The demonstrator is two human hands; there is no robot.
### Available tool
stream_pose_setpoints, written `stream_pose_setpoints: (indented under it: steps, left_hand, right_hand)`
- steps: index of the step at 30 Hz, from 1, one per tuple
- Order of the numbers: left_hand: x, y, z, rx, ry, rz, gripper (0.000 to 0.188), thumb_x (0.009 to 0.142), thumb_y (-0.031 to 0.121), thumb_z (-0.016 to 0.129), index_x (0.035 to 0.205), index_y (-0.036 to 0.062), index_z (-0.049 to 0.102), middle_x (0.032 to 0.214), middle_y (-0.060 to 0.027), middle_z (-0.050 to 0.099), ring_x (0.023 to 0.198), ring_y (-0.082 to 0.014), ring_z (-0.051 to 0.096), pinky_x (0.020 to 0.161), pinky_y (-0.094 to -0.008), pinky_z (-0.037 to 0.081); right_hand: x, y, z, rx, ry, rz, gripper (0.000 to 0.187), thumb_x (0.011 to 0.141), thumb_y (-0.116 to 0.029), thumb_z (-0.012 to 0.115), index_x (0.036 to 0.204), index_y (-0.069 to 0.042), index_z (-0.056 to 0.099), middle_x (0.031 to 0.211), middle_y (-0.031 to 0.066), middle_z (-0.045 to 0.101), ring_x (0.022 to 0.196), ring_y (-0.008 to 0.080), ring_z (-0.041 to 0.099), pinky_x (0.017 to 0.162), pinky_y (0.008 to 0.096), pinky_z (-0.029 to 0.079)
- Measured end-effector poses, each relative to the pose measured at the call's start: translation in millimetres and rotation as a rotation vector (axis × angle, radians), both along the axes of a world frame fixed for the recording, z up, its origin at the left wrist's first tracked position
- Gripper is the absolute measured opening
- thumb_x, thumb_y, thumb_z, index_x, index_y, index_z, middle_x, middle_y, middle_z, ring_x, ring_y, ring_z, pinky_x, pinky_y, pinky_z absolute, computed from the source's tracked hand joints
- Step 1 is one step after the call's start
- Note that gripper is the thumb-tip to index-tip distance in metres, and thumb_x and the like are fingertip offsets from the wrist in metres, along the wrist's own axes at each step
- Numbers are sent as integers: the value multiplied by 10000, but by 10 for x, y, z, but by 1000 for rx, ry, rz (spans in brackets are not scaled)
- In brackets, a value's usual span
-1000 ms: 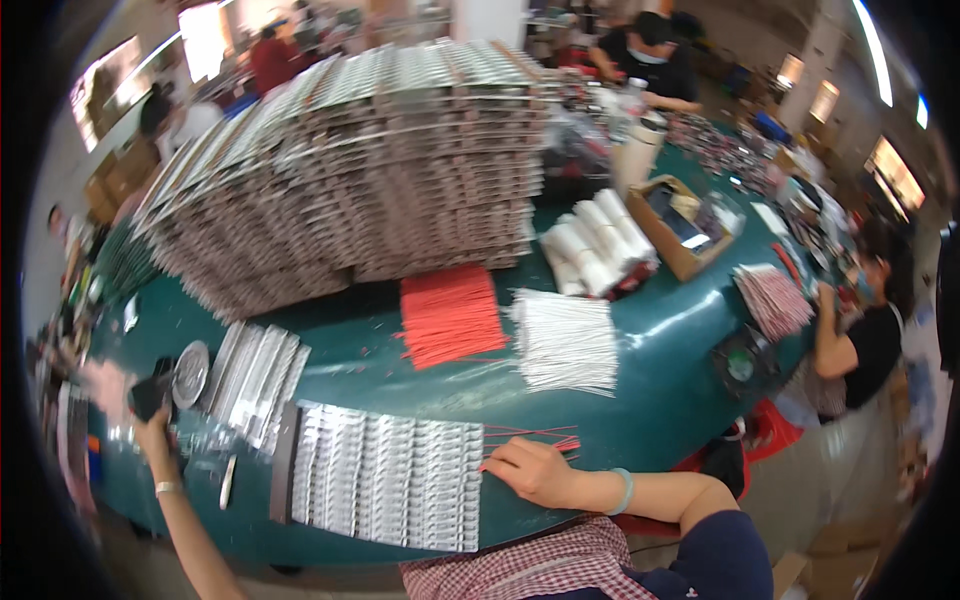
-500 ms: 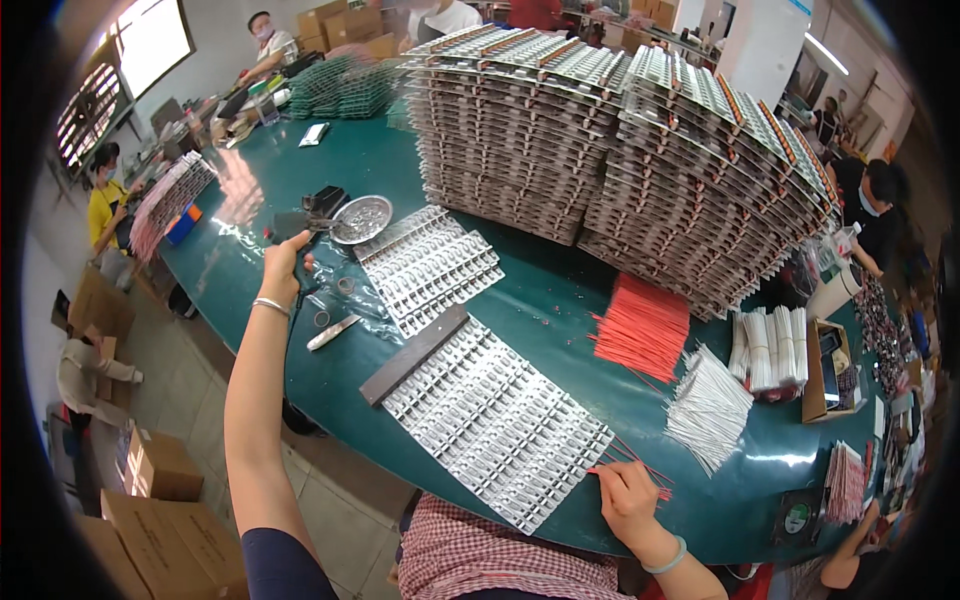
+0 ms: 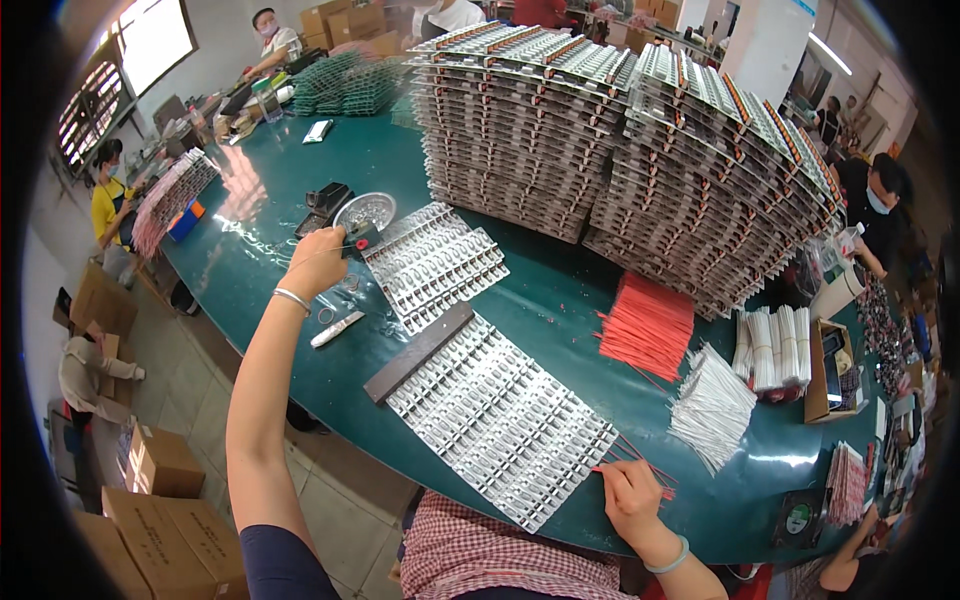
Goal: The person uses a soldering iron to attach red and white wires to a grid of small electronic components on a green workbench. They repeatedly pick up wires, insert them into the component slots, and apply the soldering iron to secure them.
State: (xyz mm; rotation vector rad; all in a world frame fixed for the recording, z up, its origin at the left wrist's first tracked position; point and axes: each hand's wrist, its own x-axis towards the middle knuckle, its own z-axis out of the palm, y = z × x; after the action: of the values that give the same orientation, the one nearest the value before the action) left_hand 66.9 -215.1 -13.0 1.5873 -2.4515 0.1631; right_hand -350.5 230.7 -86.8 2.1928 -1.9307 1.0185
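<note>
Neighbouring right hand [image 3: 632, 497] — panel [image 3: 505, 420], red pile [image 3: 647, 328] (stacks [image 3: 520, 140] beyond)

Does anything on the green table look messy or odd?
Nothing major stands out. The white sticks look untidy, splayed with uneven ends, and a stray red stick lies askew at the near edge of the red pile.

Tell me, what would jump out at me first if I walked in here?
Probably the towering stack of silvery panels across the green table. In front of it, a bright red bundle of thin strips lies beside a white one. Nearest, a silvery sheet lies between the person's left hand, by a round dish, and right hand, near the sheet's right edge.
</note>
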Motion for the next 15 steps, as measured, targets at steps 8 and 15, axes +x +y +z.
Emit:
stream_pose_setpoints:
  steps: [8,15]
  left_hand:
    - [162,-92,-3,-17,644,279,215,791,120,776,911,-54,736,722,-193,730,681,-368,742,684,-455,596]
    - [226,-186,-96,158,982,384,197,819,131,810,806,-33,700,625,-84,658,464,-150,620,420,-304,469]
  right_hand:
    - [13,-6,2,2,4,-2,219,786,73,793,981,-13,742,902,102,670,770,279,656,632,378,532]
    - [17,-11,22,7,-1,-11,215,792,69,803,983,-14,746,899,105,673,770,280,656,633,378,530]
